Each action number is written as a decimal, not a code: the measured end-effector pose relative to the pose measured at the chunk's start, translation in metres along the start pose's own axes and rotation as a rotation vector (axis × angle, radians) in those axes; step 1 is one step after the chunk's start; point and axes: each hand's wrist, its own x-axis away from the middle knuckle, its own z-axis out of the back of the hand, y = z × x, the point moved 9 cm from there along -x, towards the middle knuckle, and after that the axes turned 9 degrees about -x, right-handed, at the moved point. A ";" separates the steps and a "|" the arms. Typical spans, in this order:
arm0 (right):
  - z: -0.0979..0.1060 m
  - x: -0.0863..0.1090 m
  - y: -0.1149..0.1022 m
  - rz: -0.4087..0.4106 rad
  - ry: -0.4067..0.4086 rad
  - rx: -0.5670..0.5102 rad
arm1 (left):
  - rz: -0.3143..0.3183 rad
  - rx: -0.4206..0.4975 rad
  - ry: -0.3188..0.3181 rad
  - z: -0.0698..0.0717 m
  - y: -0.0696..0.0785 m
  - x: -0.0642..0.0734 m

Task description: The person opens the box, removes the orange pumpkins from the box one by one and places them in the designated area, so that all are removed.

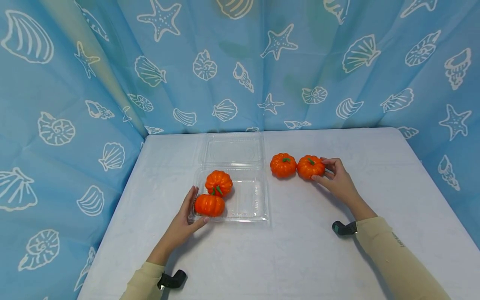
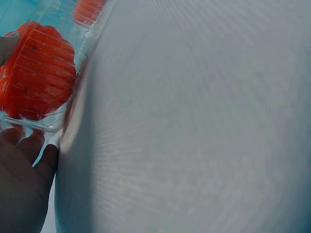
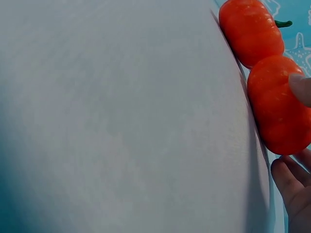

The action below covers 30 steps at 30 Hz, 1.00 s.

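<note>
Pumpkins (image 1: 283, 165), small orange ones with green stems, sit partly on the table and partly in a clear plastic container (image 1: 245, 198). Around them: a white-covered table (image 1: 285, 258), with a blue curtain (image 1: 277, 73) printed with white shells and starfish behind and to the left. Each wrist wears a little black gadget, one on the left (image 1: 176, 279) and one on the right (image 1: 343, 228), just by the beige sleeves (image 1: 397, 254). As for what's in the way, one loose pumpkin sits between the right-hand pumpkin (image 1: 311, 167) and the container, and those two look like they're touching.

Head count: four pumpkins, one container, two hands. Right hand (image 1: 338, 182) has its thumb and fingers on either side of the right-hand pumpkin, gripping it. Left hand (image 1: 181, 227) is at the container's near left corner, fingers pretty straight along the side and thumb by the near edge.

Container-wise, the lid (image 1: 233, 150) is folded back toward the curtain. Inside the base are two pumpkins, both over on the left side, one behind the other. They're tipped so the stems come together, and the nearer one sits right by the left hand.
</note>
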 end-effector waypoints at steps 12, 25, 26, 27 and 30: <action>0.006 0.005 -0.015 0.085 0.031 0.006 | 0.006 -0.013 -0.002 0.001 0.000 0.001; -0.007 0.010 -0.065 0.236 0.094 0.043 | -0.002 -0.004 0.002 0.002 -0.001 0.002; -0.009 0.010 -0.067 0.245 0.095 0.046 | -0.003 -0.002 0.001 0.002 -0.001 0.002; -0.011 0.010 -0.069 0.253 0.098 0.050 | -0.006 -0.003 0.000 0.002 -0.001 0.001; -0.019 0.011 -0.076 0.277 0.098 0.048 | -0.007 -0.002 -0.001 0.002 0.000 0.001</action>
